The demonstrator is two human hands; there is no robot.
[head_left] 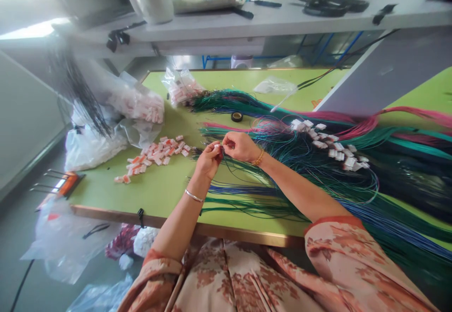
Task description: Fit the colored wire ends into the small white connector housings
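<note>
My left hand (208,159) is closed in a pinch around a small white connector (217,146), mostly covered by the fingertips. Right beside it, the fingers of my right hand (242,147) pinch a thin dark wire (229,162) at the connector. Loose white-and-orange connectors (164,151) lie in a pile left of my hands. Under and beyond my right forearm spread long bundles of green, blue and pink wires (282,161). Farther right, a cluster of white connectors (339,151) rests on the wires, apparently fitted to their ends.
The green table (141,194) has a wooden front edge. A roll of black tape (237,116) lies beyond my hands. Plastic bags of connectors (141,102) stand at the left, near an orange holder with metal prongs (68,183). A grey shelf (212,32) runs above the table's back.
</note>
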